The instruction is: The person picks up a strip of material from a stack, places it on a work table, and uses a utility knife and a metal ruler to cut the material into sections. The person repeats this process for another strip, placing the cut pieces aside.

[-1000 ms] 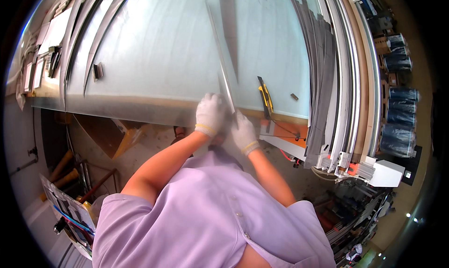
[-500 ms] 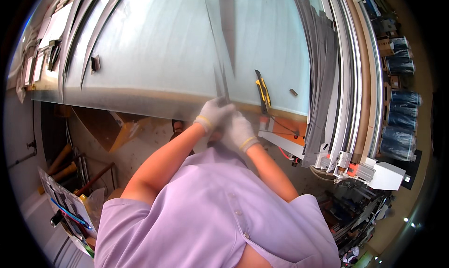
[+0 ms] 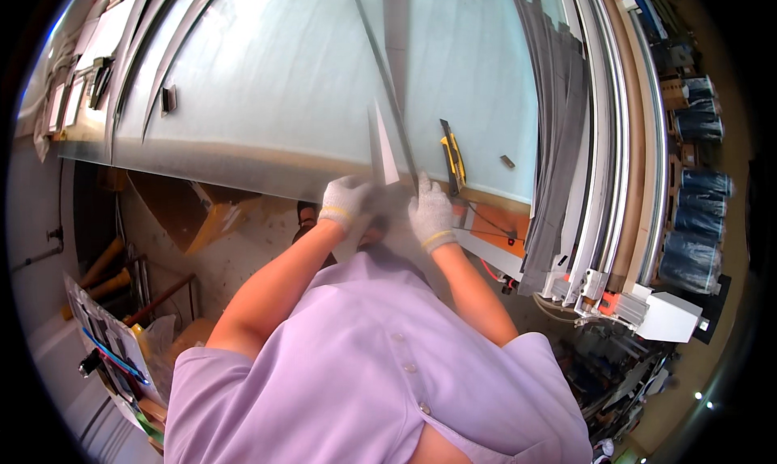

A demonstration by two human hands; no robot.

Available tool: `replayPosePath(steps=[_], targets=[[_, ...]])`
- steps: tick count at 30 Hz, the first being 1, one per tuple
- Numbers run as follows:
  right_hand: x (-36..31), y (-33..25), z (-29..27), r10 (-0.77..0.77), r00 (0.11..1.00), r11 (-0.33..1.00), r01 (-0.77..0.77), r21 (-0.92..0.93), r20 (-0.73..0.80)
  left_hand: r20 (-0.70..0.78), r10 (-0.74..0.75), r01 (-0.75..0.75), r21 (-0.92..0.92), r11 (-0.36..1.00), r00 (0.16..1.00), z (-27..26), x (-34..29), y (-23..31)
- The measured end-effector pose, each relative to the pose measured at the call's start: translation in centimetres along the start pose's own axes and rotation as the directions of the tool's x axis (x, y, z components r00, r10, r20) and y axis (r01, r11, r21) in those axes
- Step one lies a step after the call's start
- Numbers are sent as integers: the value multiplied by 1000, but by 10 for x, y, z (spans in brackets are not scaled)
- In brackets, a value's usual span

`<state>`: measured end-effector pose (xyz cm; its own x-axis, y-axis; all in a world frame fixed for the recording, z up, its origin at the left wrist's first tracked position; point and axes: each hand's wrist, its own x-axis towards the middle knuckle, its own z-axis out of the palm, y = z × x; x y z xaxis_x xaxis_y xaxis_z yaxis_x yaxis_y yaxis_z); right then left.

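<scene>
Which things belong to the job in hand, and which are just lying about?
In use, it seems:
long dark strip, in the right hand
pale strip, near the left hand

Lying about, untouched:
yellow-and-black cutter
small dark piece
small angled piece

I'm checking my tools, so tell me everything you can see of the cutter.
The cutter is slim, yellow and black, seemingly plastic. It lies on the glassy table by the near edge, dark tip pointing away from you. No hand touches it; your right hand is just to its left. Whether the blade is out, I can't tell.
</scene>
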<state>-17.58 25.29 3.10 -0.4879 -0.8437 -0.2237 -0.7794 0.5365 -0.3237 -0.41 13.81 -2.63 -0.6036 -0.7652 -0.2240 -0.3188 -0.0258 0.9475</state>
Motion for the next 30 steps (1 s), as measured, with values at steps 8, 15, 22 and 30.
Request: replayPosePath(steps=[8,15,22,30], targets=[[32,-32,-3,-189,949,981,195,-1,-251,52,-563,565,-42,824,825,-48,-36,31],[46,-94,58,-391,920,904,390,176,-28,237,-617,643,-477,599,750,-65,-57,-16],[41,-126,22,-551,834,694,472,544,-21,45,-612,472,-680,560,790,-81,-84,-32],[62,22,-32,233,921,959,-272,-86,-311,-390,-725,118,-833,541,568,-309,-151,-86]])
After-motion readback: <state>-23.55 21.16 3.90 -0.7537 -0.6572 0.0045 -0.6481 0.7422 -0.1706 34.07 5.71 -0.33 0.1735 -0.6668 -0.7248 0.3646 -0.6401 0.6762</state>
